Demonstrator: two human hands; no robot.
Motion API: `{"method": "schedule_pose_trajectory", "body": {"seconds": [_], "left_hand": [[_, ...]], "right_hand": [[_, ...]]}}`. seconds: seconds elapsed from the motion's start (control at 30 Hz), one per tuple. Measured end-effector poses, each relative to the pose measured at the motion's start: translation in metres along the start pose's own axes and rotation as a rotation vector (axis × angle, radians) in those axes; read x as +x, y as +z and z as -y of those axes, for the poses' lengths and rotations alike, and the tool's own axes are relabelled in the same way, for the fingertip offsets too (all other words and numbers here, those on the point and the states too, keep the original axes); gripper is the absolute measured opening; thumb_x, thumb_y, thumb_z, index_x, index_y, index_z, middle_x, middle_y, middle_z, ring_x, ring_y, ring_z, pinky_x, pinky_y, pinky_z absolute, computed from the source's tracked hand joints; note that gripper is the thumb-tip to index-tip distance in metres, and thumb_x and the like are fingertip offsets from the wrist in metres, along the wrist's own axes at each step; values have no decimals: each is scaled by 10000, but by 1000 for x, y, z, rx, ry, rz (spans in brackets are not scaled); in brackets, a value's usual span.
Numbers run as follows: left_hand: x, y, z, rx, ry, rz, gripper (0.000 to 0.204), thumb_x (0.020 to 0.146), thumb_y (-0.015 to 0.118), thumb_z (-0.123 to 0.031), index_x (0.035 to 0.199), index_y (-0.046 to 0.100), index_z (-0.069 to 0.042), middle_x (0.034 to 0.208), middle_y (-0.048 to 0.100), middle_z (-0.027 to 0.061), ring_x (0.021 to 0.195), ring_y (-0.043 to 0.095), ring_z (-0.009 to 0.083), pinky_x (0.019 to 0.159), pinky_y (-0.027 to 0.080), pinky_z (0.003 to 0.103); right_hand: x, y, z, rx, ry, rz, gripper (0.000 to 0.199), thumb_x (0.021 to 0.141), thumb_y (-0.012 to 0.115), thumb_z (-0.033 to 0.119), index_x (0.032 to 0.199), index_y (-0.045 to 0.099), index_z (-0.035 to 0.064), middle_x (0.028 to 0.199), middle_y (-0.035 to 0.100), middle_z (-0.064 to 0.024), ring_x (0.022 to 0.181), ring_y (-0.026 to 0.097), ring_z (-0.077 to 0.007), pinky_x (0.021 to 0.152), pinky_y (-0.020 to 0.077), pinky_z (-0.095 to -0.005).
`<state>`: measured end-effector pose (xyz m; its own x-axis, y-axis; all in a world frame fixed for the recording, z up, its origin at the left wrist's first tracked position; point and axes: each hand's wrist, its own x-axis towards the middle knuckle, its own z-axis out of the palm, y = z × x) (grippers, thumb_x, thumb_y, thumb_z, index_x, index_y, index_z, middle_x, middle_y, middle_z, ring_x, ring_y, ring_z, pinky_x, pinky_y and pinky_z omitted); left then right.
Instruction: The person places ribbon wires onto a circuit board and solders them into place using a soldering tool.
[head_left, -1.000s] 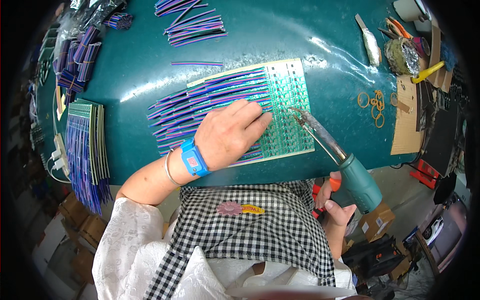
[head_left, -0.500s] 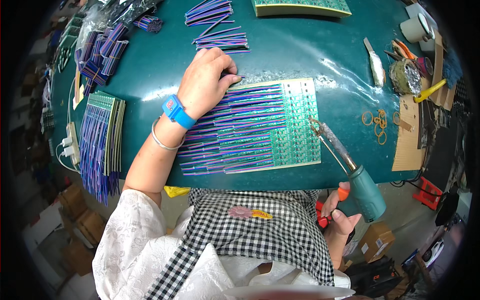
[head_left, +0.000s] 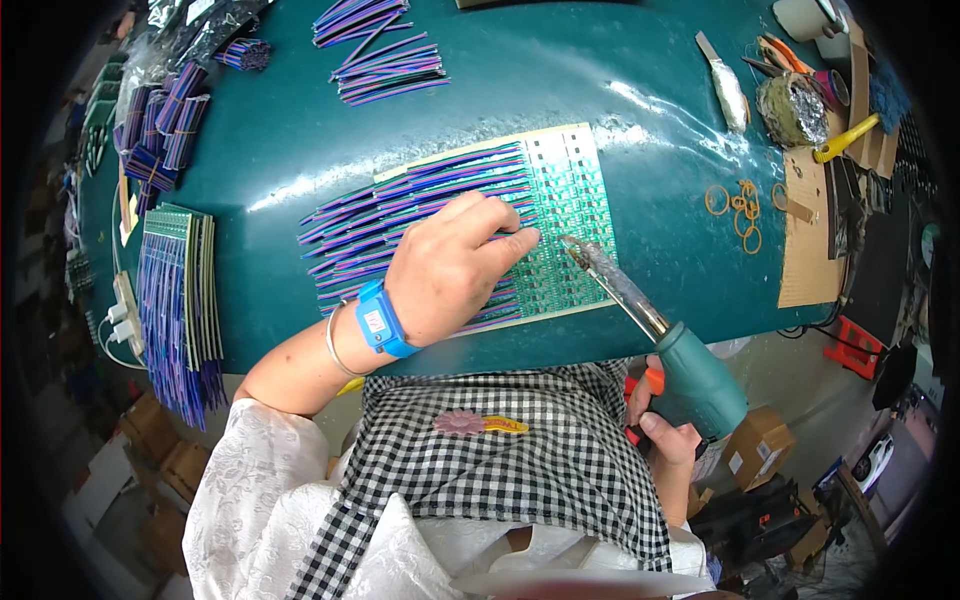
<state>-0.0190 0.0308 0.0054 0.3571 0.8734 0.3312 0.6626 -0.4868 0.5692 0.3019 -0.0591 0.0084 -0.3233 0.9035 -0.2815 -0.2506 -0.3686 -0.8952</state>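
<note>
Gripping a teal soldering iron (head_left: 655, 335), right hand (head_left: 668, 425) aims its tip at the green board (head_left: 565, 215); left hand (head_left: 455, 270) presses wires (head_left: 400, 215) flat, holding nothing.

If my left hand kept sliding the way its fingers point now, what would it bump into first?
The left hand points right along the green circuit board panel. First in line looks to be the soldering iron tip, just beyond the fingertips; its height over the board is unclear.
</note>
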Motion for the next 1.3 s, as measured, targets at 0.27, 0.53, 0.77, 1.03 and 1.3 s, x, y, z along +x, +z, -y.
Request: {"method": "schedule_pose_trajectory", "body": {"seconds": [0.27, 0.53, 0.77, 1.03, 1.3], "left_hand": [[-6, 13, -4, 27, -20, 42, 354, 646, 676, 49, 992, 717, -15, 894, 595, 85, 772, 617, 245, 644, 524, 348], [-10, 13, -4, 31, -6, 37, 370, 640, 684, 53, 1007, 706, 6, 896, 585, 92, 759, 608, 248, 620, 521, 348], [-10, 13, -6, 49, -10, 44, 352, 652, 692, 48, 1001, 703, 7, 888, 581, 92, 750, 602, 242, 606, 514, 344], [-10, 13, -5, 47, -9, 54, 362, 648, 681, 46, 1008, 700, 5, 903, 583, 96, 760, 604, 247, 610, 517, 350], [-9, 11, -4, 22, -27, 63, 349, 666, 674, 45, 1008, 709, -15, 906, 593, 94, 789, 621, 256, 634, 529, 358]], "right_hand": [[-6, -7, -10, -266, 105, -20, 384, 707, 680, -3, 1082, 598, -33, 833, 616, -68, 677, 569, -161, 626, 474, -299], [0, 0, -8, -475, 168, -71, 172, 645, 705, 28, 801, 637, 49, 720, 625, -49, 646, 606, -202, 617, 492, -330], [7, -9, -14, -880, -116, 74, 171, 626, 745, 73, 770, 656, 96, 727, 651, -47, 647, 630, -259, 600, 497, -354], [3, -3, -10, -130, 15, -71, 489, 681, 677, -14, 1157, 584, -80, 774, 606, -60, 662, 559, -133, 623, 462, -281], [-5, -7, -15, -220, 135, -82, 367, 677, 665, -65, 1039, 617, -31, 805, 617, -66, 698, 575, -158, 634, 471, -306]]}}
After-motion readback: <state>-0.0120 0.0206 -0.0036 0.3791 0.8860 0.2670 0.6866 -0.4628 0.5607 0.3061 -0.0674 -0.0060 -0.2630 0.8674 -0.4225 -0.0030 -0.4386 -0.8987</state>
